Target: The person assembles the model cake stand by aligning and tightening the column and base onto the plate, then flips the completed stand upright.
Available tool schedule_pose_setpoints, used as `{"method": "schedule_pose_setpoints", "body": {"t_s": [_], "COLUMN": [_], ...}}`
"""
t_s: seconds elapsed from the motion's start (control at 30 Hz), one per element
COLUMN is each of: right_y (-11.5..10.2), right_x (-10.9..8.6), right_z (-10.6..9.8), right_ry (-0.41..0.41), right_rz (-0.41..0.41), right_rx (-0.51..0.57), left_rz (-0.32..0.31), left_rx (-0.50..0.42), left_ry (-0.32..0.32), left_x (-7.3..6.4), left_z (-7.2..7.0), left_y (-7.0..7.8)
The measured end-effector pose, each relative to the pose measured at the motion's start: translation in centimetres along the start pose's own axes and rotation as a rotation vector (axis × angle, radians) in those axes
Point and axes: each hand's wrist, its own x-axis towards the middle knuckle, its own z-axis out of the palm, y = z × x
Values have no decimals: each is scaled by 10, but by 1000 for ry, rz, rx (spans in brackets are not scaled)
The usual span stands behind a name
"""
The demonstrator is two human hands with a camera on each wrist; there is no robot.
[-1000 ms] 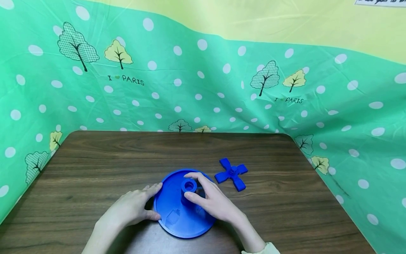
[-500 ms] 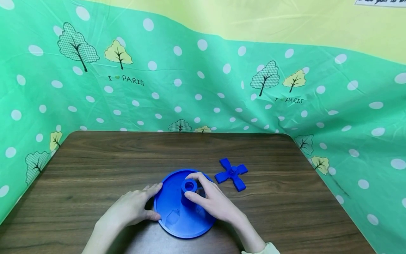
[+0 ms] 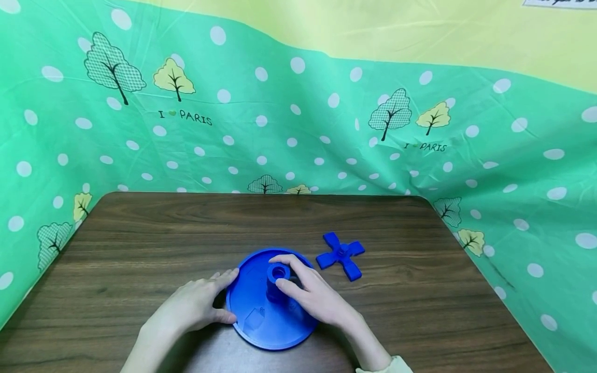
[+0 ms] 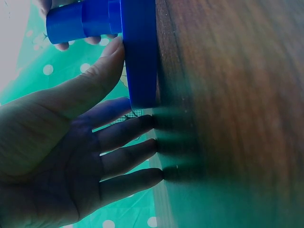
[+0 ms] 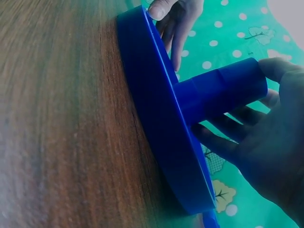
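Observation:
A round blue disc (image 3: 252, 331) with a raised rim lies flat on the table. From its middle a hollow blue post (image 3: 274, 290) stands upright, its open end facing up. My right hand (image 3: 322, 295) holds the post near the top, thumb on the near side and index finger behind; the right wrist view shows the other fingers reaching past it toward the disc. At the disc's left edge my left hand (image 3: 191, 305) touches the rim with thumb and index finger. Its remaining fingers are spread and nearly straight, tips at the tabletop in the left wrist view.
A blue four-armed cross piece (image 3: 342, 253) with a short peg at its centre lies right of the disc, just beyond the right hand. The brown wooden table (image 3: 140, 233) ends at the back against a green dotted cloth (image 3: 298, 134).
My right thumb has shifted slightly to the right along the top of the post. The left hand, the disc and the cross piece stay where they were.

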Motion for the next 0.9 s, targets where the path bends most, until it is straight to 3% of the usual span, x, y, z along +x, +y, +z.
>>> {"method": "schedule_pose_setpoints", "body": {"t_s": [0.23, 0.5, 0.9], "right_y": [0, -1, -1], "right_x": [0, 0, 0], "right_z": [1, 1, 0], "right_ry": [16, -9, 13], "right_rz": [32, 0, 26], "right_rx": [-14, 8, -2], "left_rz": [5, 4, 13], "left_rx": [-3, -2, -4], "left_ry": [3, 0, 6], "left_x": [0, -1, -1], "left_z": [0, 0, 0], "left_y": [0, 0, -1]}}
